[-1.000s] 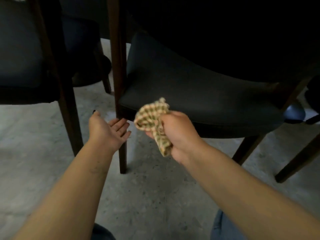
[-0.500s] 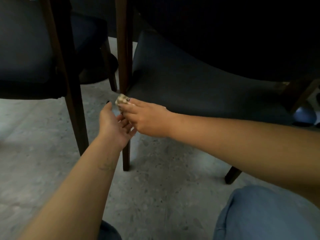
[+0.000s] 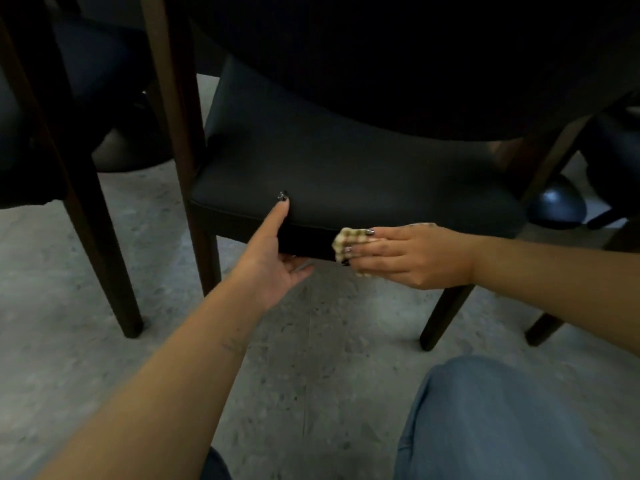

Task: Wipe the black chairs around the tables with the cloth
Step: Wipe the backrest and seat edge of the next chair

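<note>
Black chair (image 3: 346, 168) tucked under dark table (image 3: 415, 46), so I crouch low to reach front seat edge. My left hand (image 3: 273, 258) grips that edge, thumb on top, fingers under, likely steadying chair against push. My right hand (image 3: 405, 254), fingers straight, presses checked cloth (image 3: 346, 239) flat on seat's front face, mid-wipe by my reckoning.

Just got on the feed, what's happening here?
A person is crouched by a black chair pushed under a table. The right hand presses a checked cloth flat against the seat's front edge. The left hand grips that edge, thumb on top and fingers underneath.
</note>
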`<control>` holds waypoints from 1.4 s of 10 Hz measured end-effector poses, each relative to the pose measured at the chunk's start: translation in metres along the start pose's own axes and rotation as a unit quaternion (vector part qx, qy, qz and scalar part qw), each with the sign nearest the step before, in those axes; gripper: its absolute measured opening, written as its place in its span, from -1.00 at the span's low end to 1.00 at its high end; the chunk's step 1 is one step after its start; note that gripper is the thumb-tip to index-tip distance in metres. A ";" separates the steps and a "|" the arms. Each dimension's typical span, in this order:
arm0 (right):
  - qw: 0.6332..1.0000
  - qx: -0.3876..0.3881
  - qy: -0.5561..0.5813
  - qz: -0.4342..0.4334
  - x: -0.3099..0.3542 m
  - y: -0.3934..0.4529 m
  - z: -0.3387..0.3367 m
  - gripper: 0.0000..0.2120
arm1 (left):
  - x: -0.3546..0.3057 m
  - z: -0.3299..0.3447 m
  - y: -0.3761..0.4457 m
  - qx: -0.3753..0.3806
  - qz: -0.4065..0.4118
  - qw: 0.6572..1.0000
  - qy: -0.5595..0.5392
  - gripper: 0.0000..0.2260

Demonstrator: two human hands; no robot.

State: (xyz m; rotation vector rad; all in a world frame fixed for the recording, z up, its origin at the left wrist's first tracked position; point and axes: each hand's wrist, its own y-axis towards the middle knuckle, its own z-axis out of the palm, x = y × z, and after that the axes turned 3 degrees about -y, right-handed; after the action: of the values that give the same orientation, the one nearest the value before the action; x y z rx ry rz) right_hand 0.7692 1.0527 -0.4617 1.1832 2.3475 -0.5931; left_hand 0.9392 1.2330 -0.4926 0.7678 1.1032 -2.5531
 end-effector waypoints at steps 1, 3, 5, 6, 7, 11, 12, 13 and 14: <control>0.999 0.012 0.004 0.035 0.009 -0.037 0.006 -0.65 | 0.009 0.004 0.005 0.023 -0.008 1.000 -0.013 -0.33; 0.986 0.054 0.032 0.155 0.026 -0.111 0.011 -0.41 | 0.012 -0.009 0.013 0.069 0.011 0.996 0.049 -0.17; 0.834 -0.059 0.111 0.537 0.067 -0.160 0.011 -0.56 | 0.011 -0.014 0.017 0.118 0.017 0.988 0.100 -0.27; 0.492 -0.215 0.208 0.817 0.063 -0.132 0.006 -0.51 | 0.010 -0.015 0.017 0.133 0.024 0.984 0.113 -0.37; 0.142 -0.344 0.342 0.863 0.036 -0.066 0.007 -0.60 | 0.010 -0.015 0.016 0.133 0.027 0.984 0.118 -0.47; -0.138 -0.338 0.517 0.774 0.045 0.103 -0.048 -0.74 | 0.011 -0.019 0.021 0.098 0.031 0.982 0.156 -0.10; -0.183 -0.287 0.644 0.685 0.051 0.116 -0.067 -0.73 | 0.010 -0.016 0.017 0.087 0.022 0.984 0.154 -0.13; -0.188 -0.291 0.694 0.631 0.054 0.094 -0.087 -0.77 | 0.007 -0.016 0.013 0.060 0.031 0.991 0.119 -0.25; -0.030 -0.349 0.634 0.689 0.051 0.051 -0.102 -0.79 | 0.000 -0.018 0.011 0.023 0.051 0.996 0.062 -0.35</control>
State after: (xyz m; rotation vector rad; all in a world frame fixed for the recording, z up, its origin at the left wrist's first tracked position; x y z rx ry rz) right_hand 0.7642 1.1691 -0.4168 -1.7212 0.2865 -1.9824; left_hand 0.9506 1.2388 -0.5093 0.9813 1.0155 -2.4822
